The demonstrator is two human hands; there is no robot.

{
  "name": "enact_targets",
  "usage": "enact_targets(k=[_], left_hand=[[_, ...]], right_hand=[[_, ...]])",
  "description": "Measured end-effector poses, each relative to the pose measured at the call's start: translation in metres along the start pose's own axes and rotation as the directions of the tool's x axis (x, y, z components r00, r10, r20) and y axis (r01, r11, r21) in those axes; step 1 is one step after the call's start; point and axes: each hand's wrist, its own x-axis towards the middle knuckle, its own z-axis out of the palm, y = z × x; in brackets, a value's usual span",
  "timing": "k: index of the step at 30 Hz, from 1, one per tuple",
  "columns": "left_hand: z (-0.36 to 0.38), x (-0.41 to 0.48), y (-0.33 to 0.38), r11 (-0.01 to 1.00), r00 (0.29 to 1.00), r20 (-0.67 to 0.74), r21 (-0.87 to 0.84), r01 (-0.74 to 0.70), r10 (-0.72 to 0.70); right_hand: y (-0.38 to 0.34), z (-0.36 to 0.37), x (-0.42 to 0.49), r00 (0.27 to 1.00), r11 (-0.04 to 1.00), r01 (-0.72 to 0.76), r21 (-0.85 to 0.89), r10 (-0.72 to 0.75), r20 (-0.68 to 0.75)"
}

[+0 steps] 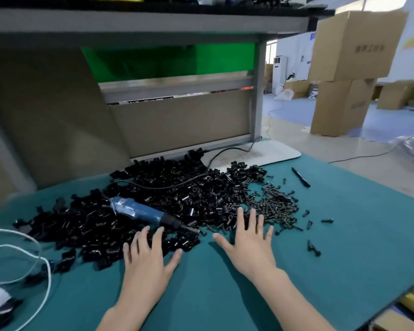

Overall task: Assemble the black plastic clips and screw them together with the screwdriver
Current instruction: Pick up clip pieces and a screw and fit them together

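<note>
Both hands, left hand (147, 256) and right hand (250, 244), lie flat with fingers spread, holding nothing, beside the clip pile (153, 199), the screws (275, 206) and the idle electric screwdriver (148, 214): assembly looks unstarted.

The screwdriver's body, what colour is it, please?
The screwdriver is blue, black at the nose; head view.

Both hands lie flat, spread: left hand (146, 259) at the black clips (134, 211), right hand (249, 244) near what look like screws (275, 206); blue screwdriver (144, 212) atop the pile
</note>
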Motion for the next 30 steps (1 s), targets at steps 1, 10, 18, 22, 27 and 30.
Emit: enact_targets(k=[1,10,18,22,27,30], left_hand=[[0.002,0.008,0.0,0.999,0.999,0.013,-0.016,0.032,-0.032],[0.004,0.051,-0.013,0.998,0.995,-0.102,-0.053,-0.025,0.019],[0.01,0.053,-0.015,0.998,0.99,-0.13,-0.032,-0.05,0.046],[0.011,0.052,-0.015,0.994,0.98,-0.171,-0.003,-0.106,0.104],[0.006,0.051,-0.012,0.993,0.985,-0.138,-0.045,-0.109,0.102],[0.002,0.05,-0.011,0.989,0.983,-0.144,-0.078,-0.13,0.118]], right_hand=[[-0.001,0.001,0.007,1.0,1.0,0.003,-0.001,-0.003,-0.002],[-0.01,-0.002,0.05,0.99,0.994,0.108,-0.032,-0.111,-0.089],[-0.012,-0.002,0.061,0.969,0.977,0.166,0.133,-0.136,-0.207],[-0.011,-0.002,0.06,0.959,0.963,0.188,0.194,-0.137,-0.247],[-0.008,-0.005,0.058,0.958,0.93,0.171,0.326,-0.08,-0.276],[-0.007,-0.005,0.057,0.958,0.925,0.167,0.342,-0.069,-0.28]])
